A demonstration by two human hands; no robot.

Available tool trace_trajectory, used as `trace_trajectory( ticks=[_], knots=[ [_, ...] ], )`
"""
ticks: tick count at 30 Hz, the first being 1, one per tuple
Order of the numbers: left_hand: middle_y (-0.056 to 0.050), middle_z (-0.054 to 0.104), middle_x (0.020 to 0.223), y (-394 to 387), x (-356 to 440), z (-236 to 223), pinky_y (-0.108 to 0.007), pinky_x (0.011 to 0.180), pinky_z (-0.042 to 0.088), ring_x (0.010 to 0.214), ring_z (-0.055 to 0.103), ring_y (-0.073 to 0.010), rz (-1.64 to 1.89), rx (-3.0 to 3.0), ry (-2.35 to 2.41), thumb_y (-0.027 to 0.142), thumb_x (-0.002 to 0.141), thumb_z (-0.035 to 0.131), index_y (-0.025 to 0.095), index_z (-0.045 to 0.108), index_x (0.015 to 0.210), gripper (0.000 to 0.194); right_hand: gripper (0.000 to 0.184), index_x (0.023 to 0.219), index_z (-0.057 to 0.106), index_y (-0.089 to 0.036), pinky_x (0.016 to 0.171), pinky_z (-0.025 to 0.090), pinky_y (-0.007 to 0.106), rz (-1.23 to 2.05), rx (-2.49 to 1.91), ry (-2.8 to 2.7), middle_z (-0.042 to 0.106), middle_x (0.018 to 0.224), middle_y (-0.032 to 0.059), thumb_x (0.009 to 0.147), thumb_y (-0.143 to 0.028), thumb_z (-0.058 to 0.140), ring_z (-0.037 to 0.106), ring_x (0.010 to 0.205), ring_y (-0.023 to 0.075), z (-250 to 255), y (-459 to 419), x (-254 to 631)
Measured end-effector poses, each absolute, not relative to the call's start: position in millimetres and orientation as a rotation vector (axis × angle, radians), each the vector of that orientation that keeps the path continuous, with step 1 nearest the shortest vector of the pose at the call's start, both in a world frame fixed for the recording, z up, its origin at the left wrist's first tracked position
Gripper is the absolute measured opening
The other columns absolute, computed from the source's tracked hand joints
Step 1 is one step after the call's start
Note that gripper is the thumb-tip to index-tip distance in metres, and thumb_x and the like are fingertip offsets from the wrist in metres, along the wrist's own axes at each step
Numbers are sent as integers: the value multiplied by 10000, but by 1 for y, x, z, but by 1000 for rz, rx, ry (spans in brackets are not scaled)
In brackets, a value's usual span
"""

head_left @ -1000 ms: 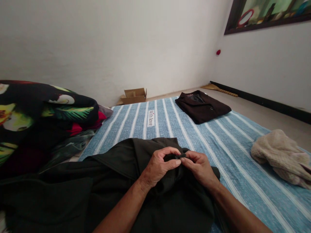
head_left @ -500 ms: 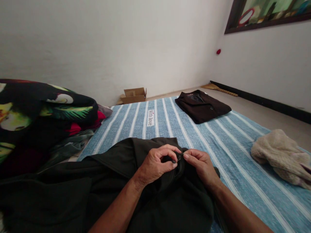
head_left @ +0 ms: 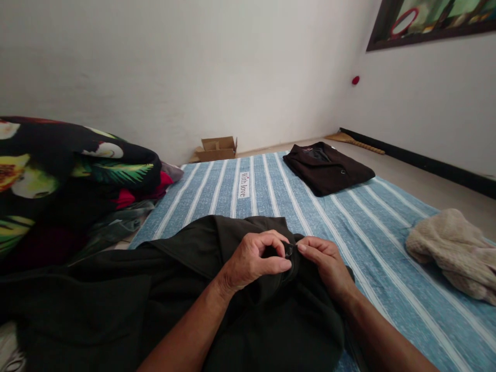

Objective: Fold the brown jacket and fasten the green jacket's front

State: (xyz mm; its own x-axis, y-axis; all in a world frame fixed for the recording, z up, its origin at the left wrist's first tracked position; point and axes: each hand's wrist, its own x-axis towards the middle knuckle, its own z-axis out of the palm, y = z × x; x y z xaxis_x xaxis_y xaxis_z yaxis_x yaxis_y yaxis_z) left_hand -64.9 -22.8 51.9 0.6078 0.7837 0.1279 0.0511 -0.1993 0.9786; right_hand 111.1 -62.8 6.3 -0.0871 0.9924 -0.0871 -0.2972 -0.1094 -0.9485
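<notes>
A dark greenish-black coat (head_left: 186, 258) lies spread and rumpled across the near side of the bed. My left hand (head_left: 258, 258) curls its thumb and index finger round a small dark shiny fastener (head_left: 289, 250) on the coat's edge. Just to the right, my right hand (head_left: 323, 261) pinches the same edge between thumb and forefinger. The two sets of fingertips are close together, with the fastener between them; its exact kind is too small to tell. Folds of the coat drape below both wrists.
A folded dark brown garment (head_left: 329, 168) lies at the far right of the blue striped sheet (head_left: 217, 194). A beige knitted item (head_left: 451, 253) rests at the right edge. Patterned bedding (head_left: 77, 165) is heaped at left; a cardboard box (head_left: 219, 148) stands by the wall.
My left thumb has shifted slightly right, nearer the fastener, which shows more now. The right hand keeps its pinch. The view has turned a little to the left.
</notes>
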Motion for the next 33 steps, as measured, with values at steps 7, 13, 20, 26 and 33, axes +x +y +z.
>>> trace_trajectory(
  ticks=[7,13,20,26,33],
  knots=[
    [-10,607,706,-27,-56,44,-226,595,436,630,562,-116,830,1441,887,273,692,674,149,550,699,176,237,637,599,-158,511,331,228,1524,-984,-963,538,554,-10,736,-369,647,451,515,100,9,-64,110],
    [3,622,699,-28,-54,43,-215,568,441,595,573,-106,780,1402,891,232,717,627,144,631,887,191,236,638,605,-155,490,310,223,1490,-1030,-984,520,525,-20,724,-368,657,425,485,88,9,-65,110],
    [1,628,653,-28,-51,42,-211,554,449,578,575,-113,797,1463,939,226,708,627,139,666,765,111,236,633,635,-141,486,321,226,1521,-1100,-1117,556,545,0,725,-357,651,454,495,94,12,-63,112],
    [-13,654,673,-27,-52,41,-232,581,474,615,604,-137,797,1469,919,236,700,646,141,684,795,140,255,613,611,-159,533,392,248,1513,-1021,-1101,590,572,11,749,-374,624,507,530,119,10,-65,110],
    [-17,648,618,-30,-49,39,-242,557,469,563,598,-137,790,1374,915,251,701,654,130,667,769,139,241,597,588,-174,536,421,264,1538,-962,-925,553,516,-6,716,-375,646,508,505,128,8,-67,102]
  ],
)
